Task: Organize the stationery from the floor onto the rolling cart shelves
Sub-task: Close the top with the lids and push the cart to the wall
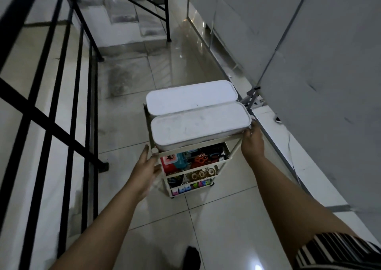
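Observation:
A white rolling cart [206, 164] stands on the tiled floor in front of me. Two long white lidded boxes [198, 123] lie side by side on its top shelf. The lower shelves hold mixed stationery [195, 160]: a red pack, tape rolls and small coloured items. My left hand [147, 166] rests with straight fingers against the cart's near left corner post. My right hand [252, 140] grips the top frame at the near right corner, fingers curled round the rail.
A black metal railing [68, 105] runs along the left. Steps [132, 22] rise at the back. A grey wall with a raised white ledge [288, 146] lines the right, close to the cart. A dark shoe [192, 257] shows at the bottom.

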